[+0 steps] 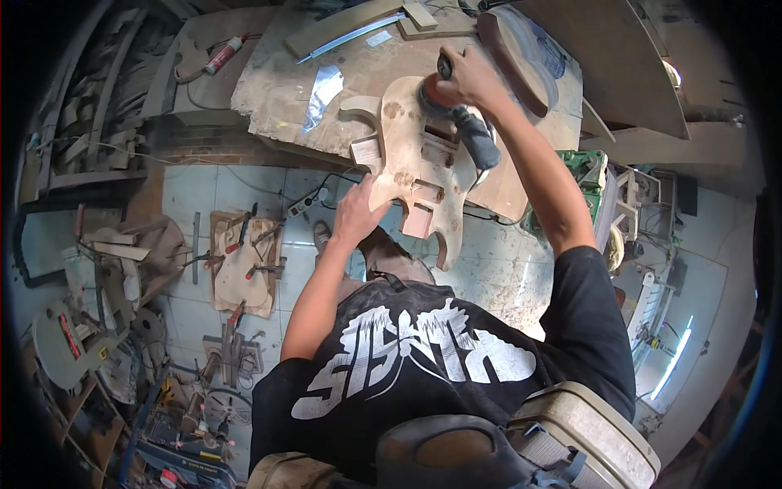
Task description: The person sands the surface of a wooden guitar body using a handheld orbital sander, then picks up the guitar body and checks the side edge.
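A pale wooden electric guitar body (397,151) lies across the near edge of the workbench (269,106), part of it jutting past the edge towards me. Pockets are cut into it, and darker knots mark its surface. My left hand (360,213) grips its near left edge, the fingertips partly hidden. My right hand (475,77) is closed round the head of a power sander (475,140), which rests on the body's far right part. The sander's dark dust canister points back towards me.
Wood strips (346,28) and a shiny sheet scrap (323,96) lie on the bench. A curved brown-edged piece (511,61) stands beyond my right hand. Green machinery (582,167) is to the right. On the floor at left lies a clamped guitar-shaped blank (242,273), near a power strip (308,202).
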Available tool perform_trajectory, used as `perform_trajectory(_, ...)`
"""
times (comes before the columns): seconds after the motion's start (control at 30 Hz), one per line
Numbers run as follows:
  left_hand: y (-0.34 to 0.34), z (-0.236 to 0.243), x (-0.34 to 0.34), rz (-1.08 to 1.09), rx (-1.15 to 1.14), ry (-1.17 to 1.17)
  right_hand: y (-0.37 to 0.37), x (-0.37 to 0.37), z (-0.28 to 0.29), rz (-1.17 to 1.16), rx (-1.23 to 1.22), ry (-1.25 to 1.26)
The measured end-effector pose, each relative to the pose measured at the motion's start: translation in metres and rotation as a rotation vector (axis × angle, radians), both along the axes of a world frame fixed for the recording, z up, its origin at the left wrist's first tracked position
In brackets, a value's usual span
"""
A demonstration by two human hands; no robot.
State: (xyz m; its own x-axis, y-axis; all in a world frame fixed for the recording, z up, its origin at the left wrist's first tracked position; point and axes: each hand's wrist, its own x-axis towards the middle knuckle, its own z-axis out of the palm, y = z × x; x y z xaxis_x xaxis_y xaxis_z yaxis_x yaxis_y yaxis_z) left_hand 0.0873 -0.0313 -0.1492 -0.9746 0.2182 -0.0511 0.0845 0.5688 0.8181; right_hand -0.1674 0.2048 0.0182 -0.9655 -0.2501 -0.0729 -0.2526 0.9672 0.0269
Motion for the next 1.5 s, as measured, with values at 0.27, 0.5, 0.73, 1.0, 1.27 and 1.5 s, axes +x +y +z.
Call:
perform_trajectory(0.27, -0.003, -0.005, 0.003, -0.015, 0.041, -0.115, -0.047, 0.144, 0.007, 0.241, -0.128, -0.206)
perform_trajectory(0.5, -0.021, -0.010, 0.029, -0.027, -0.085, 0.113, -0.029, 0.123, 0.004, 0.086, -0.192, -0.018)
perform_trajectory(0.73, -0.030, -0.033, 0.046, -0.044, -0.186, 0.206, -0.046, 0.189, 0.011, 0.187, -0.163, -0.181)
perform_trajectory(1.0, -0.031, -0.031, 0.038, -0.077, -0.205, 0.185, -0.017, 0.157, 0.005, -0.063, -0.215, -0.044)
perform_trajectory(1.27, -0.034, -0.031, 0.040, -0.086, -0.235, 0.181, -0.073, 0.185, 0.020, 0.180, -0.130, -0.270)
perform_trajectory(1.5, -0.028, -0.031, 0.044, -0.032, -0.173, 0.211, -0.049, 0.078, -0.001, 0.033, -0.145, -0.038)
